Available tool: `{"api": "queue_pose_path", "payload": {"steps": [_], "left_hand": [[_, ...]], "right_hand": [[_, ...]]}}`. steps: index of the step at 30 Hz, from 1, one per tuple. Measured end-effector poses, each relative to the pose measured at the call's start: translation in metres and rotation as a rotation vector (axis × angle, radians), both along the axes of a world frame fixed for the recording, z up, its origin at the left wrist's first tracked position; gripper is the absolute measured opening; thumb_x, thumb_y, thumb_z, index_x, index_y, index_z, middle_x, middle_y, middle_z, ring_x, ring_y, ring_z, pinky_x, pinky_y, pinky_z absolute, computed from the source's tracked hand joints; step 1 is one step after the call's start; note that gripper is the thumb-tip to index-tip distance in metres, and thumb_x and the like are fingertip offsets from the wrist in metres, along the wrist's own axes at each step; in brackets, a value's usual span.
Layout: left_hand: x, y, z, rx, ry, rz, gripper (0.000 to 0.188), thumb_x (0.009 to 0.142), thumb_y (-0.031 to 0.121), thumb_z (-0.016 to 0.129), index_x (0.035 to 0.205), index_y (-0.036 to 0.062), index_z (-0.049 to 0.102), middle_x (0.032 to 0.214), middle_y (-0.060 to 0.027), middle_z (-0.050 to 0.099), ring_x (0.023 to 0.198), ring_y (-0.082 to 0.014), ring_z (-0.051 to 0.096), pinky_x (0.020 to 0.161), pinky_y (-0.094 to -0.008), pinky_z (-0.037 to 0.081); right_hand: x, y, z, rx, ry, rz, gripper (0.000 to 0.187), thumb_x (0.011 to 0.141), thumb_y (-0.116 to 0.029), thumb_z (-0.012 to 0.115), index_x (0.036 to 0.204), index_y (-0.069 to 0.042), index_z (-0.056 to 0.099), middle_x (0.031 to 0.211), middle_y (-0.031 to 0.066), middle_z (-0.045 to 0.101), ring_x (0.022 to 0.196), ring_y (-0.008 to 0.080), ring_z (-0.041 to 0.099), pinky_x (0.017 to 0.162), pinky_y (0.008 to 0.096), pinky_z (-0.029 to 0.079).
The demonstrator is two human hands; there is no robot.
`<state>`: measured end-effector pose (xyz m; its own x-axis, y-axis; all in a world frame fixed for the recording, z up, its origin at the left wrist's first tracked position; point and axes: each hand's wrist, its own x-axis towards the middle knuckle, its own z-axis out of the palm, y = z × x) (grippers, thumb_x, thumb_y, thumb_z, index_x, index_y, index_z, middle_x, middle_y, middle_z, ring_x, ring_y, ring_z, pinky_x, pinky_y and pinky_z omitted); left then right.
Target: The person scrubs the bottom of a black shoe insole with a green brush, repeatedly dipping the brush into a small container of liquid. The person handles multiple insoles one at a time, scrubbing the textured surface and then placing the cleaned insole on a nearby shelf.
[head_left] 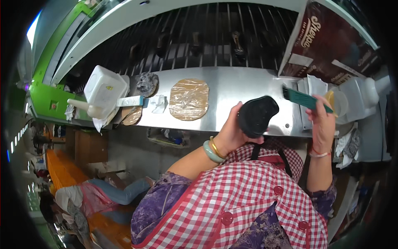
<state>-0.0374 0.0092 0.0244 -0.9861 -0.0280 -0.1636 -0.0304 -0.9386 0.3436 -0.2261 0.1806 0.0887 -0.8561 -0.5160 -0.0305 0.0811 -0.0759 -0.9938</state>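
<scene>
Apart, left hand point(229, 133) cups black piece point(258, 116); right hand point(323, 121) pinches brush point(304, 99).

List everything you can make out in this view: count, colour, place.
Shoe-like item: one, black, in left hand
Brush: one, green, in right hand
Plastic-wrapped pad: one, brown, on bench
Bench: one, silver, before the person
Container: one, white, bench's left end
Crumpled wad: one, grey, near container
Box: one, maroon, far right
Machine housing: one, green, far left
Co-worker: one, pinkish apron, lower left
Checked apron: one, red and white, on the person
Left hand: one, bare, above bench's near edge
Right hand: one, bare, at right
Smaller clutter: uncounted
</scene>
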Motion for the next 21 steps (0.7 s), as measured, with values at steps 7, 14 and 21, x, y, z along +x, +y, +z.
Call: {"api": "queue_pose_path", "payload": {"steps": [7,14,21], "left_hand": [[0.019,0.006,-0.029,0.357,-0.096,0.073,0.068,0.089,0.059,0.033,0.124,0.003,0.05,0.1,-0.0305,0.06,0.068,-0.0354,0.063,0.062,-0.0449,0.053],[0.026,0.002,-0.031,0.426,-0.089,0.13,0.061,0.09,0.053,0.034,0.121,0.0027,0.051,0.099,-0.0288,0.06,0.069,-0.0355,0.063,0.057,-0.044,0.053],[0.035,-0.004,-0.031,0.401,-0.068,0.154,0.059,0.089,0.05,0.038,0.122,0.0036,0.051,0.105,-0.0263,0.06,0.078,-0.0361,0.062,0.06,-0.0451,0.051]], "right_hand": [[0.019,-0.044,0.001,-0.012,0.078,0.576,0.017,0.085,-0.007,0.061,0.1,0.0,0.067,0.091,0.0061,0.066,0.082,0.0107,0.061,0.07,0.0221,0.046],[0.062,-0.073,-0.018,0.012,0.245,0.6,0.017,0.083,-0.007,0.064,0.098,-0.001,0.068,0.091,0.0051,0.065,0.082,0.0099,0.057,0.075,0.0222,0.044],[0.042,-0.063,-0.022,0.059,0.092,0.451,0.017,0.086,-0.009,0.063,0.098,0.002,0.067,0.09,0.0058,0.067,0.082,0.0091,0.06,0.075,0.0223,0.048]]}}
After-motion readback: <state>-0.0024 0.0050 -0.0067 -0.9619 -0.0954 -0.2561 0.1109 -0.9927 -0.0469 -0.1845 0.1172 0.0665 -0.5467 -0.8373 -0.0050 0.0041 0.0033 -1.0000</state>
